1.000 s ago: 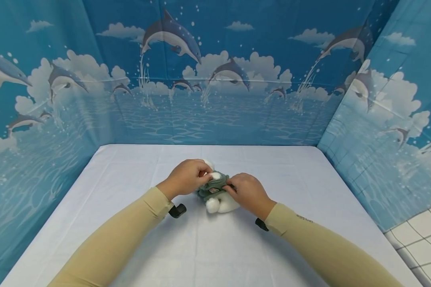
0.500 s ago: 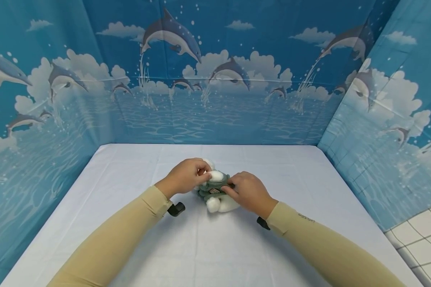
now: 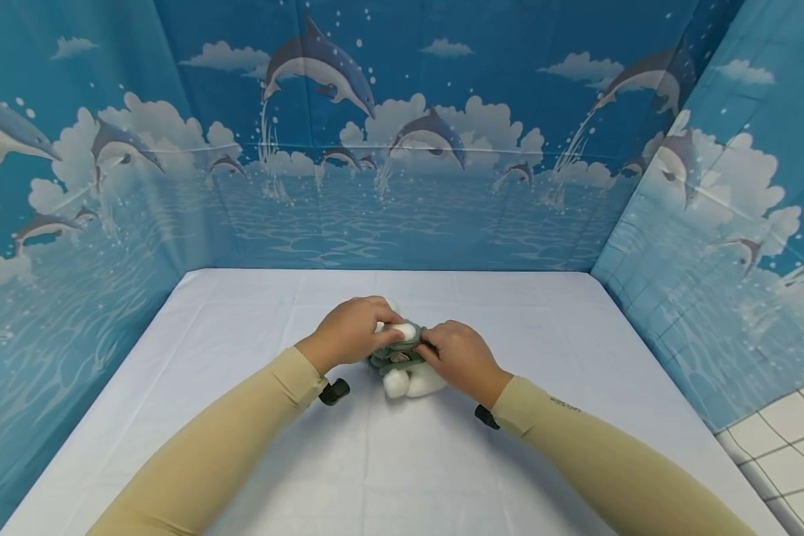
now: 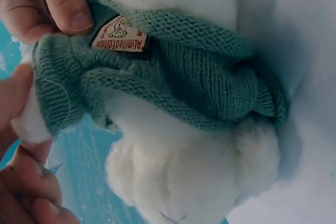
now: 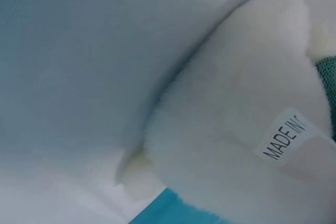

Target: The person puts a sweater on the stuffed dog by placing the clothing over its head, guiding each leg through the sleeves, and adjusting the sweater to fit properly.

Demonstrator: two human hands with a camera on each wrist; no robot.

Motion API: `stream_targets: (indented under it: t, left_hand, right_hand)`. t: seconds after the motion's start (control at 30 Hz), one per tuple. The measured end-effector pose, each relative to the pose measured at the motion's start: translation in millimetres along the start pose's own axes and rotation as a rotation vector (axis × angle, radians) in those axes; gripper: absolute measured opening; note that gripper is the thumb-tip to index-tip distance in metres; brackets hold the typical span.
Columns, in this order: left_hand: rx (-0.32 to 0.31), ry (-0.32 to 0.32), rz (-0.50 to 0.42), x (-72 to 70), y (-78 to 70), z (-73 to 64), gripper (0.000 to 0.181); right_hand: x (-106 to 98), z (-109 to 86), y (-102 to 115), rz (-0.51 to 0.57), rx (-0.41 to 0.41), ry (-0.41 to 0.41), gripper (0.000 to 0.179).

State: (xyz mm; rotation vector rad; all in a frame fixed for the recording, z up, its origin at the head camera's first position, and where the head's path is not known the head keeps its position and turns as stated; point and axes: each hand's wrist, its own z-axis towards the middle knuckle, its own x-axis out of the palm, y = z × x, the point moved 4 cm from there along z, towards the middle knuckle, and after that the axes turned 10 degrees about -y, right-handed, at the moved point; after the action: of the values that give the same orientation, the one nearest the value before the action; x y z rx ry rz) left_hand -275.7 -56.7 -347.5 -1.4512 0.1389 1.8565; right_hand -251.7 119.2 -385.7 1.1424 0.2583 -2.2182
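Note:
A white plush toy [image 3: 423, 381] lies on the table, dressed in a green knitted sweater [image 4: 210, 77] with a sewn-in label [image 4: 122, 35]. A white paw [image 4: 34, 111] pokes out of one sleeve [image 4: 55, 85]. My left hand [image 3: 351, 333] pinches that paw between thumb and fingers at the cuff. My right hand [image 3: 465, 359] pinches the knit beside the sleeve; its fingers [image 4: 68, 3] show near the label in the left wrist view. The right wrist view is filled by the toy's furry body [image 5: 236, 103] and a white tag [image 5: 286, 135]; no right fingers show there.
A white cloth [image 3: 368, 469] covers the table. Blue dolphin-print curtains [image 3: 402, 208] stand along its back and sides. White tiles [image 3: 790, 447] show at the lower right. A black strap piece [image 3: 335, 391] sits at the left wrist.
The white paw has come further out of the sleeve. My left fingers have shifted slightly right and spread around it. The right hand has barely moved.

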Motion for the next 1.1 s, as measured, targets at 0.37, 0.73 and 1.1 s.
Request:
stream_targets:
  t: [0.37,0.73,1.1]
  left_hand:
    - [-0.063,-0.048,0.000,-2.4,3.4,-0.1,0.019]
    - [-0.139,-0.083,-0.173,-4.4,13.1,-1.9,0.012]
    - [-0.107,-0.069,-0.164,-2.3,8.1,-1.3,0.014]
  right_hand:
    - [2,-3.7,4,-0.045,-0.013,0.032,0.006]
    - [1,1.2,9,-0.087,-0.013,0.092,0.010]
    - [3,4.6,5,-0.022,0.057,0.065,0.016]
